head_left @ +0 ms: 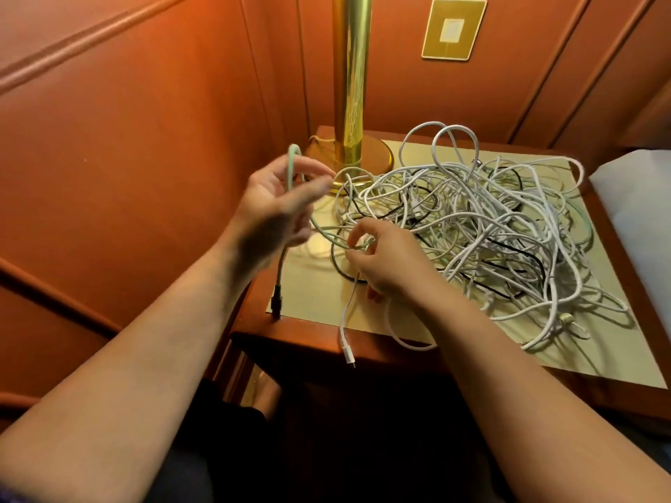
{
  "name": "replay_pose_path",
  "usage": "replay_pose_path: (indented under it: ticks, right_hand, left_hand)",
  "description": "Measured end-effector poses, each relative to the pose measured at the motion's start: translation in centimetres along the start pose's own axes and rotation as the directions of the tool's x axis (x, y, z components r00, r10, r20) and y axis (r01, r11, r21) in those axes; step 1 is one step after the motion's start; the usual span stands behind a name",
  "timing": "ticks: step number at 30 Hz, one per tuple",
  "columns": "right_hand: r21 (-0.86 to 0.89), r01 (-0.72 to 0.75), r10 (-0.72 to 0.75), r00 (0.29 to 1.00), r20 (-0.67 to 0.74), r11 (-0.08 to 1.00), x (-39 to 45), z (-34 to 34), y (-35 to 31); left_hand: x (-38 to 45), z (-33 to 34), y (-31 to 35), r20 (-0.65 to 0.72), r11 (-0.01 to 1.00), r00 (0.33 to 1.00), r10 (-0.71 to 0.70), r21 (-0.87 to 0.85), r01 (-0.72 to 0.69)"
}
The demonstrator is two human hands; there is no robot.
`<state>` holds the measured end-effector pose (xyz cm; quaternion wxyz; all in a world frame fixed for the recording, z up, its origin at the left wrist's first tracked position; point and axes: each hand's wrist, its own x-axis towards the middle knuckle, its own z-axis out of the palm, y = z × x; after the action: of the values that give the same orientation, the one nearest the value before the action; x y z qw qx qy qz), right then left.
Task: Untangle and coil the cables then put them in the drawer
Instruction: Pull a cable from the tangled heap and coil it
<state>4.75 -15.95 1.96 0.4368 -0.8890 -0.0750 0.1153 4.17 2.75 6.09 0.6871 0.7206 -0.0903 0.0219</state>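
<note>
My left hand (279, 201) is raised at centre left of the frame, fingers curled loosely around a loop of the pale green cable (290, 168); the motion blur there keeps me from telling how tightly I have it, but the cable passes through my palm and arcs up above my fingers. From that hand the green cable hangs down to its dark plug (276, 301), which dangles at the left edge of the nightstand (290, 332). My right hand (385, 263) sits lower, in the middle of the frame, thumb and forefinger pinched together on the same green cable where it enters the tangle. The tangle of cables (483, 226), mostly white with a few black and green strands, lies heaped across the pale top of the nightstand, filling the centre and right. One white cable end (346, 348) trails from under my right hand and hangs over the front edge of the nightstand. The brass lamp (350, 85) stands at the back left corner, its base touching the pile's far edge. A brass wall plate (454, 29) is at the upper right.
</note>
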Motion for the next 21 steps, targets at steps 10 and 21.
replay_pose_path:
  ticks: [10,21]
  right_hand:
    - [0.071,0.188,-0.188,0.982,-0.015,0.980,-0.9,-1.3,1.3]
    - [-0.154,0.115,-0.139,0.978,-0.154,0.981,-0.6,-2.9,3.0]
  left_hand:
    - [-0.2,0.9,-2.8,0.184,0.688,0.982,0.037,0.708,-0.159]
    - [0.0,1.5,-0.9,0.079,0.985,0.996,-0.036,-0.163,0.048]
